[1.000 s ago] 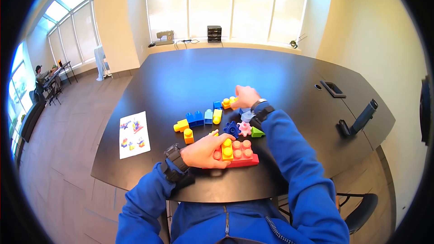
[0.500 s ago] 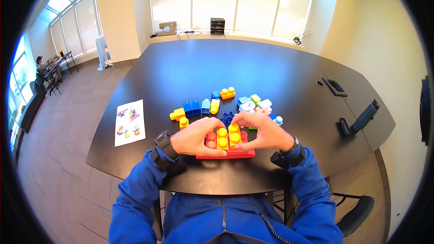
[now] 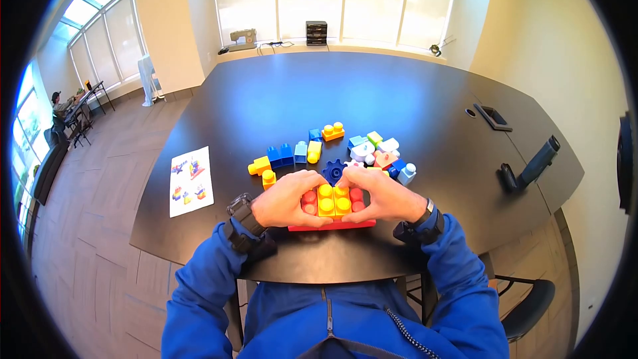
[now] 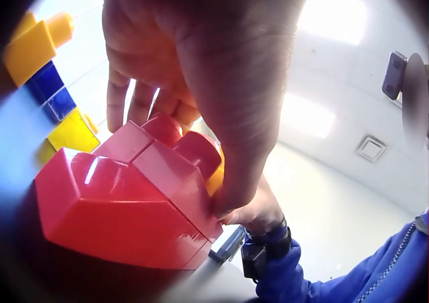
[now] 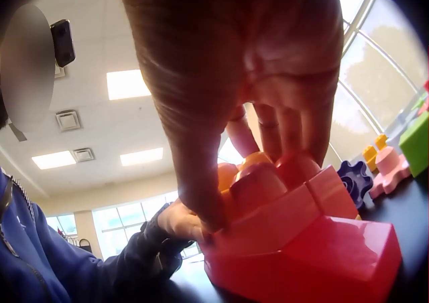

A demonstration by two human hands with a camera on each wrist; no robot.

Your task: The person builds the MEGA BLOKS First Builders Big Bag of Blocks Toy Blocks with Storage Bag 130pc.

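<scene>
the left hand (image 3: 290, 201) and right hand (image 3: 380, 194) are pinching two yellow blocks (image 3: 334, 203) side by side atop red blocks (image 3: 357, 199) on the tabletop (image 3: 319, 259), fingers (image 4: 139, 104) partly curling round them; uneven pressing could be leaving one crooked.

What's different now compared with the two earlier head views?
The right hand came back toward the body from the far bricks, holding a second yellow brick. That brick shifted left and now sits flush beside the first yellow brick, above the red base. The left hand stayed at the first. The picture sheet and dark blue gear stayed put.
</scene>
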